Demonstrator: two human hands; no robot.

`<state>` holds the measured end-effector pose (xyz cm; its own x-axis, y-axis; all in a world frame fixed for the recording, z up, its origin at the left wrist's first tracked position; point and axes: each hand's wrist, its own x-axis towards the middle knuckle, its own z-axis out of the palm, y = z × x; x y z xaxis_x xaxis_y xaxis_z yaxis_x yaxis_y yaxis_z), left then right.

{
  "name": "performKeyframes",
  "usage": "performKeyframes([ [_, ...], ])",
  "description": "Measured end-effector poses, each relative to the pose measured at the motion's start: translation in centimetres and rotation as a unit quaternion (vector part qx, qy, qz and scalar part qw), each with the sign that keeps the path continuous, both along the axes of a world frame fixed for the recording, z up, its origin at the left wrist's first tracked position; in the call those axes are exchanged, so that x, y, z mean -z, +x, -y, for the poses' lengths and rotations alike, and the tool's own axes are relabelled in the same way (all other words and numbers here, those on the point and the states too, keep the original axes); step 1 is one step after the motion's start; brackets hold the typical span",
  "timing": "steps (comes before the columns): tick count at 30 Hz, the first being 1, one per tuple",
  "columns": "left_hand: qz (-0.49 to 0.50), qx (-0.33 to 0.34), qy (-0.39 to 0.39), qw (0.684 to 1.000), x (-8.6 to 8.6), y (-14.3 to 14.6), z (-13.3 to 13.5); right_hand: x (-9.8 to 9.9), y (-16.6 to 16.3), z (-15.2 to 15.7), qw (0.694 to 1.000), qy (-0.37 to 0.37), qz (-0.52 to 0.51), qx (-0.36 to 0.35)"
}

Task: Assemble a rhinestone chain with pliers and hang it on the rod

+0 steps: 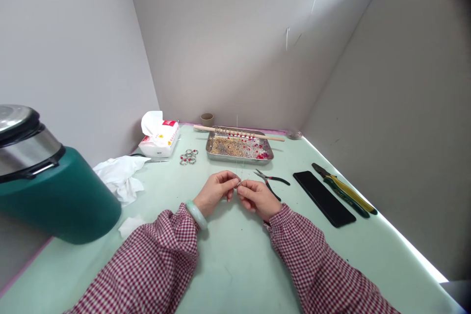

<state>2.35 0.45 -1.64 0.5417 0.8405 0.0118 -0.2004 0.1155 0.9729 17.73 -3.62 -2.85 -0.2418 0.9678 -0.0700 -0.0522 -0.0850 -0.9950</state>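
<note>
My left hand [216, 189] and my right hand [257, 197] meet over the middle of the pale green table [235, 265], fingertips pinched together on a thin wire [237, 157] that rises straight up from them. Whether a small bead sits between the fingertips is too small to make out. A pale bangle [196, 215] circles my left wrist. Both sleeves are red-and-white check. Just beyond the hands stands a metal tray [239, 149] of small gold and red beads, with a wooden stick [239, 133] laid across its far rim.
Small pliers [270, 181] lie right of the hands, then a black phone [324, 198] and yellow-green pliers [344, 189]. A tissue pack [160, 138], crumpled tissue [119, 176], several bead rings [188, 156] and a green flask [47, 181] are on the left. Grey walls enclose the table.
</note>
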Motion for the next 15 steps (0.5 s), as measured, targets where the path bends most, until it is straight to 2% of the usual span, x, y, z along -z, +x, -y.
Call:
performKeyframes([
  [5,0.033,-0.009,-0.005,0.999,-0.19,-0.06,0.03,-0.52,0.15,0.06,0.997,-0.039,-0.006,-0.061],
  [10,0.069,0.000,-0.002,0.998,-0.24,-0.07,-0.01,-0.55,-0.22,0.05,0.998,-0.039,0.015,-0.041],
  [15,0.037,-0.017,0.023,0.999,-0.14,0.00,0.05,-0.48,-0.78,0.11,0.998,-0.009,0.037,-0.039],
])
